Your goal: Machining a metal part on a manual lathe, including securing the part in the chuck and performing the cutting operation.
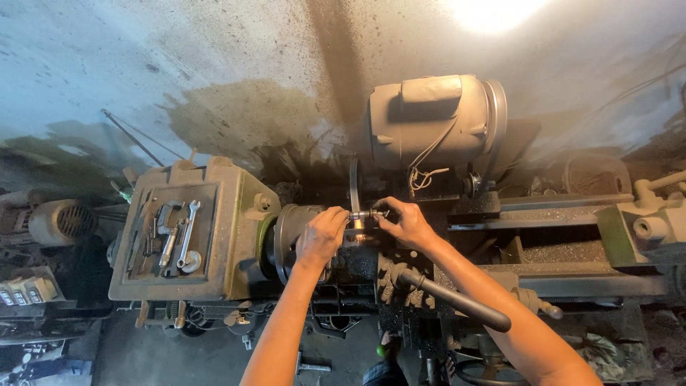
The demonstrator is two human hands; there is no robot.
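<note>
I look down on a grimy green metal lathe (229, 236). My left hand (321, 234) rests over the dark chuck (286, 232), fingertips pinching a short shiny metal rod (366, 214) that sticks out of it. My right hand (407, 223) grips the same rod from the right, thumb and fingers closed around its free end. A thin dark grinding disc (354, 187) stands just behind the rod. Part of the rod is hidden by my fingers.
Several wrenches (179, 239) lie in a tray on top of the headstock. A grey electric motor (436, 121) sits behind the hands. A long black lever handle (457, 300) juts out below my right forearm. The tailstock (650, 225) stands far right, a stained wall behind.
</note>
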